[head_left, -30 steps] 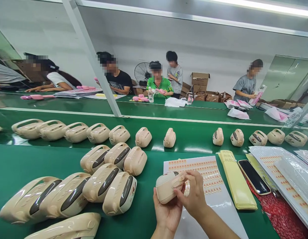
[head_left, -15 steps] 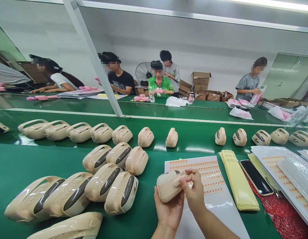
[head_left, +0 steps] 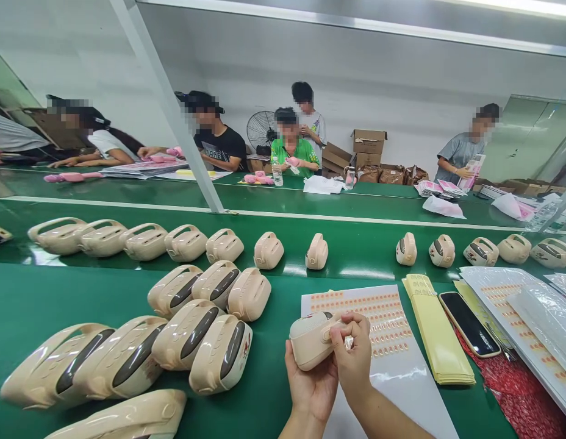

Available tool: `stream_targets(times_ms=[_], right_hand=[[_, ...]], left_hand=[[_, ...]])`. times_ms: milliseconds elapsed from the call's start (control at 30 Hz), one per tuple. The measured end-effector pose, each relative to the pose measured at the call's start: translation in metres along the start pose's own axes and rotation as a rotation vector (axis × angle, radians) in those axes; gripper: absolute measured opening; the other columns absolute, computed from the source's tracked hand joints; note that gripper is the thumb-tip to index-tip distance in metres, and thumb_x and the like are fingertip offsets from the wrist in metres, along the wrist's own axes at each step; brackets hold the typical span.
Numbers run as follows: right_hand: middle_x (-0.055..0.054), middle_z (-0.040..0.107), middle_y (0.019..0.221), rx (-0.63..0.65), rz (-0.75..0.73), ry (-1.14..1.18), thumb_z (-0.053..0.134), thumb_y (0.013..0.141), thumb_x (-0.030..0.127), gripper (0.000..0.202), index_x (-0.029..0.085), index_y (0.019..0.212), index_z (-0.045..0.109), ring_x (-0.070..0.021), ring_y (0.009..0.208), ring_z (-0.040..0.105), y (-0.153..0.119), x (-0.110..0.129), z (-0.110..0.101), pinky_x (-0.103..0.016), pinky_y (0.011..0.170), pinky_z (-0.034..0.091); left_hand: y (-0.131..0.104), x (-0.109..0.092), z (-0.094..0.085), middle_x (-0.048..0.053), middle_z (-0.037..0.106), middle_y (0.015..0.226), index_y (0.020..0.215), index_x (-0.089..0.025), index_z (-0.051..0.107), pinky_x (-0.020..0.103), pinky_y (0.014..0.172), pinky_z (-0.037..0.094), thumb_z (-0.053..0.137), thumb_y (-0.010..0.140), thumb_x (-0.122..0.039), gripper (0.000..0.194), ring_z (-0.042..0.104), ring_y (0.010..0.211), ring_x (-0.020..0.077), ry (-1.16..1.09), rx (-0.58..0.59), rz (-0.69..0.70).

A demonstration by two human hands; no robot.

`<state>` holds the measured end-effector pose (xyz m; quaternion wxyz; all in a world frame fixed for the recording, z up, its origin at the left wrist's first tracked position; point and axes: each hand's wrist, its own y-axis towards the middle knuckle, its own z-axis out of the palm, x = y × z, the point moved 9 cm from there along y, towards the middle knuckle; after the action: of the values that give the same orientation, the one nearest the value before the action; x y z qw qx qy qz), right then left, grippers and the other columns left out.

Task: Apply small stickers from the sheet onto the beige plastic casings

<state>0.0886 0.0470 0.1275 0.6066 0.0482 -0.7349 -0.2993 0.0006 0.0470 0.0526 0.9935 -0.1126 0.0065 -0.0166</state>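
A small beige plastic device with a carry handle, which looks like a mini speaker, is tilted over a white sheet of orange stickers. My left hand cradles it from below, palm up, with the fingers partly hidden underneath. My right hand is closed at the device's right end, thumb and fingertips pressed against the handle side near a round spot. Whether a sticker is between those fingertips cannot be seen. To the left, several similar beige devices stand close together on the green table.
A row of beige devices lines the green strip ahead. Right of the sheet lie folded yellow papers, a phone, red mesh wrap and more sticker sheets. A slanted metal post rises ahead. Co-workers are at the far table.
Both hands keep the device in nearly the same place; the right fingers have shifted slightly on its end. The camera view has moved a little. Across the table, co-workers' arms have moved.
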Motion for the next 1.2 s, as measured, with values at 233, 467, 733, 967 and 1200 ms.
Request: stream_targets(times_ms=[233,467,733,967,1200], right_hand=[[-0.006,0.051,0.090,-0.015,-0.168,-0.124,0.050,0.082,0.021,0.019,0.022,0.063,0.047,-0.0206,0.090,0.051,0.001,0.019,-0.003,-0.037,0.076,0.044],[-0.005,0.055,0.094,0.038,-0.619,-0.437,0.055,0.079,0.015,0.009,0.024,0.081,0.054,-0.0218,0.088,0.049,-0.004,0.054,-0.006,-0.039,0.075,0.039],[-0.006,0.057,0.097,0.152,-0.632,-0.490,0.058,0.077,0.026,0.015,0.026,0.091,0.053,-0.0238,0.089,0.051,-0.002,0.046,-0.003,-0.042,0.078,0.039],[-0.008,0.055,0.104,0.320,-0.194,-0.136,0.057,0.075,0.026,0.041,0.021,0.113,0.042,-0.0213,0.095,0.056,0.010,0.005,0.013,-0.034,0.076,0.049],[-0.005,0.058,0.087,0.361,-0.207,-0.414,0.049,0.077,0.011,0.027,0.019,0.102,0.053,-0.0168,0.073,0.059,0.061,-0.064,0.040,-0.030,0.063,0.049]], left_hand=[[0.001,0.002,0.002,0.015,0.072,0.090,0.108,-0.014,0.063,0.036,0.080,0.051,0.050,0.079,-0.037,0.040,0.067,0.085,0.0250,-0.024,0.093,-0.041],[0.000,0.003,0.005,0.018,0.071,0.094,0.119,-0.010,0.054,0.031,0.077,0.052,0.049,0.078,-0.035,0.048,0.066,0.088,0.0246,-0.051,0.126,-0.068],[-0.001,0.004,0.003,0.018,0.070,0.096,0.122,-0.010,0.051,0.031,0.078,0.053,0.048,0.079,-0.034,0.049,0.065,0.093,0.0257,-0.047,0.132,-0.121],[-0.005,0.006,0.024,0.012,0.069,0.105,0.108,-0.020,0.064,0.035,0.087,0.049,0.045,0.082,-0.037,0.037,0.061,0.102,0.0267,-0.044,0.341,-0.135],[-0.015,-0.028,-0.001,0.011,0.067,0.111,0.107,-0.022,0.064,0.042,0.085,0.050,0.050,0.081,-0.037,0.034,0.059,0.104,0.0309,0.082,0.209,-0.046]])
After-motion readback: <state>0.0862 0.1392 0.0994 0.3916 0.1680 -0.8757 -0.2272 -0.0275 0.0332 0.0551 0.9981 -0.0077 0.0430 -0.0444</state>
